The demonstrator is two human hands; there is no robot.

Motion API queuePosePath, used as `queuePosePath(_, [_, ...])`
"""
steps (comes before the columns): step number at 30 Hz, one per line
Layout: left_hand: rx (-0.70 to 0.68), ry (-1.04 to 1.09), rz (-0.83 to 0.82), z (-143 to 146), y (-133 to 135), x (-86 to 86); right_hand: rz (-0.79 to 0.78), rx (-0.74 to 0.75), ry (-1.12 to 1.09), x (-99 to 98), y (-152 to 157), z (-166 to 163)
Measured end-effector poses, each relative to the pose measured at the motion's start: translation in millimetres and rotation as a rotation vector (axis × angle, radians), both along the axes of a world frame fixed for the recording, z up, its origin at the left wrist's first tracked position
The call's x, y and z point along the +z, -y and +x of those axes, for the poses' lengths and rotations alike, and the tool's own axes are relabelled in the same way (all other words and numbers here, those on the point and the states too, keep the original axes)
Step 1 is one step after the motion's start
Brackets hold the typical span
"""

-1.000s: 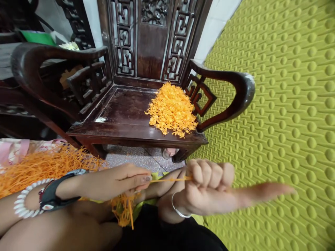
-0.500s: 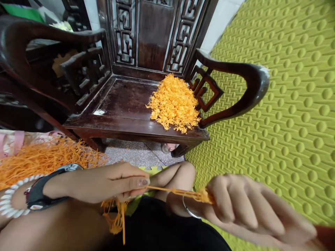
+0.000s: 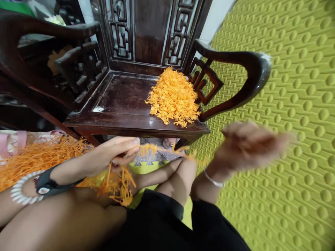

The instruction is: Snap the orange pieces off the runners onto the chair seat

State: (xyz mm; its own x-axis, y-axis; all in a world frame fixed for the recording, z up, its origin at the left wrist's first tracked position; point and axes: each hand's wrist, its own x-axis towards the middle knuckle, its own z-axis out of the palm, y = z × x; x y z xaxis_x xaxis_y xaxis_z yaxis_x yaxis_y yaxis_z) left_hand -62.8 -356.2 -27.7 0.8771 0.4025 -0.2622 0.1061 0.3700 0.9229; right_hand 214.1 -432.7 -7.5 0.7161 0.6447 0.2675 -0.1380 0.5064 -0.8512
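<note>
Orange plastic strands (image 3: pixel 117 181) hang in a loose bunch from the left hand (image 3: pixel 119 151), whose thumb and fingertips are pinched shut on a thin strip (image 3: pixel 159 150) of the same stuff. That strip runs rightward from the pinch, above the person's bent knee, toward the right hand (image 3: pixel 248 143). The right hand is raised beyond the front right corner of the chair seat (image 3: pixel 123 101) and is badly blurred; its fingers look curled, perhaps around the strip's far end, but I cannot tell whether it grips anything.

A dark band and a white beaded bracelet (image 3: pixel 21 188) sit on the left wrist, and a thin metal bangle (image 3: pixel 213 179) circles the right wrist.

On the dark carved wooden chair, a heap of small orange pieces (image 3: pixel 173 97) lies at the right edge of the seat, against the base of the right armrest (image 3: pixel 235 69) and reaching near the front edge. A larger tangle of long orange strands (image 3: pixel 39 157) lies below the seat's front left corner, beside the left forearm. Green studded floor mat (image 3: pixel 300 139) fills the right side of the view.
</note>
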Motion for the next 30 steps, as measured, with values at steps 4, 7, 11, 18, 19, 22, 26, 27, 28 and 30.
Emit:
queuePosePath(4, [0.108,0.066,-0.146,10.2,0.4,6.4,-0.190,-0.094,0.586,-3.5,-118.5,28.3])
queuePosePath(7, [0.156,0.104,-0.205,12.7,-2.3,3.6,-0.356,-0.052,0.793,-7.6,-184.1,48.4])
queuePosePath(11, [0.206,0.169,-0.279,13.9,-8.3,-1.1,-0.424,-0.076,0.976,-23.7,-197.0,47.6])
queuePosePath(18, [0.166,0.167,-0.386,28.1,-11.2,-2.1,0.131,0.406,0.841,-45.2,-118.2,-30.2])
queuePosePath(19, [0.157,0.160,-0.384,31.4,-10.7,-3.8,0.111,0.565,0.692,-47.8,-111.1,-44.3])
queuePosePath(22, [0.117,0.106,-0.354,38.6,-8.1,-12.3,0.023,0.984,0.231,-54.1,-97.4,-79.0])
queuePosePath(26, [0.001,0.038,-0.221,37.8,-3.1,-18.0,0.153,0.894,-0.173,-49.7,-75.0,-101.1])
queuePosePath(27, [-0.050,0.036,-0.181,36.0,-1.8,-17.1,0.166,0.826,-0.202,-45.5,-66.4,-102.3])
queuePosePath(28, [-0.102,0.035,-0.149,33.7,-0.6,-15.5,0.138,0.747,-0.176,-40.1,-56.7,-101.2])
queuePosePath(30, [-0.206,0.039,-0.102,27.2,1.1,-12.2,-0.075,0.517,0.066,-26.6,-36.0,-89.3])
